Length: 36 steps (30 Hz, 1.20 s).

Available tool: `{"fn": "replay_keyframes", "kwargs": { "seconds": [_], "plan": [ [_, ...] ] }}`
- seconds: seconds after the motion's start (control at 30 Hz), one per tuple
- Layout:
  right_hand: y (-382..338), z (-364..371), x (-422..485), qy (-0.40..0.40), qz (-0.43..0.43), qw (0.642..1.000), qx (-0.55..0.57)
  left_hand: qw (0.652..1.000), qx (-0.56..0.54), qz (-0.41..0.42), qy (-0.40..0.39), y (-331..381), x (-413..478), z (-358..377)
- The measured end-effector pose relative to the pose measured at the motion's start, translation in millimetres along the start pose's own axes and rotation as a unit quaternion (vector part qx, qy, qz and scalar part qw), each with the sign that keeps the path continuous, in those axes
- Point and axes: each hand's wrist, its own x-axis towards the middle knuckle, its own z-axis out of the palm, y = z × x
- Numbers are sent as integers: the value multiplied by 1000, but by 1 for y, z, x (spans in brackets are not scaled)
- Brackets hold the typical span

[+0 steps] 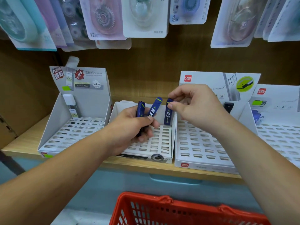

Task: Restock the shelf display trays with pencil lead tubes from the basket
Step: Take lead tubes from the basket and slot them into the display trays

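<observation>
Head view, shelf station. I log the left hand [134, 125] clenched around two dark blue lead tubes, fanned apart: outer tube [140, 108] near upright, inner tube [154, 107] leaning right. Their lower ends are hidden in the fist.

Right hand [193, 108]: thumb and fingertips pinch the cap end of a third blue tube [168, 113]. It stands upright, with its foot at the back row of the middle tray [162, 143], right-hand corner. I cannot tell whether the foot is seated in a slot or only touching the grid.

The left hand hovers over the middle tray's slotted grid and covers its left part. I cannot tell whether it touches the grid.

Left tray [68, 132]: one white-capped tube [72, 106] upright in the back row. Right tray [199, 143] is just beside the middle tray, partly under the right forearm.

All trays sit on the wooden shelf [21, 143]. Red basket [162, 208] is below the shelf at the bottom edge, contents not visible. Hanging carded packs [103, 18] are above
</observation>
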Motion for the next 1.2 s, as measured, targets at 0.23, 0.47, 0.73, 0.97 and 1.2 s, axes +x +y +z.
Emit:
{"fn": "replay_keyframes", "kwargs": {
  "seconds": [0.23, 0.47, 0.73, 0.97, 1.2],
  "plan": [
    [1, 3, -3, -22, 15, 1000, 3, 1000, 21, 12, -13, -1, -1, 1],
    [0, 3, -7, -27, 20, 999, -34, 1000, 22, 7, -7, 1, -4, 0],
    [7, 16, -7, 29, -42, 988, -147, 1000, 12, 15, -5, 2, -7, -1],
    [8, 8, -7, 45, -46, 997, -51, 999, 6, 38, -5, 7, -11, 5],
    [-2, -6, -6, 47, 26, 988, 144, 990, 125, 66, 14, 14, -15, 13]
  ]
}}
